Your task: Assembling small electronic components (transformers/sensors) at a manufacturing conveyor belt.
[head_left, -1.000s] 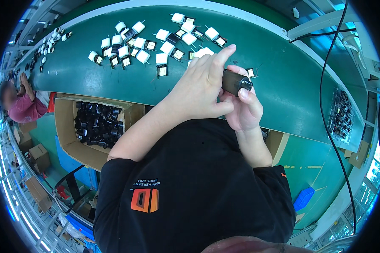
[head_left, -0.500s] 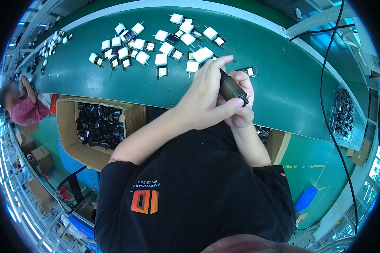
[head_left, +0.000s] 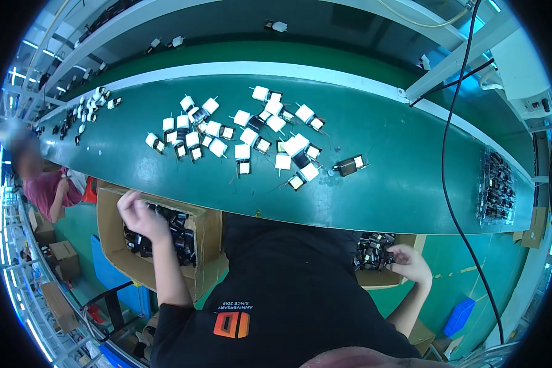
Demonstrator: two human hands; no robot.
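My left hand [head_left: 142, 218] hangs over the left cardboard box [head_left: 113, 227], fingers loosely bent and apart, nothing seen in them. Black plastic housings [head_left: 181, 236] fill that box below it. At the right box [head_left: 383, 281], my right hand [head_left: 410, 264] reaches to a heap of small black parts [head_left: 371, 248]; its fingertips close round one of them, partly hidden. On the green bench [head_left: 398, 202] lie several white-capped parts with black bodies and thin wires [head_left: 297, 145]. A single dark part with a pale label and wires [head_left: 351, 165] lies to their right.
A clear tray of black parts [head_left: 497, 187] stands at the bench's right end. A black cable [head_left: 446, 153] hangs down across the right side. More white-capped parts [head_left: 92, 104] lie far left, near another person [head_left: 52, 190]. A blue bin [head_left: 459, 316] is on the floor.
Both hands have left the bench and parted, the left to the left box, the right to the right box. The dark cylindrical housing they held is no longer in them. The view has shifted.
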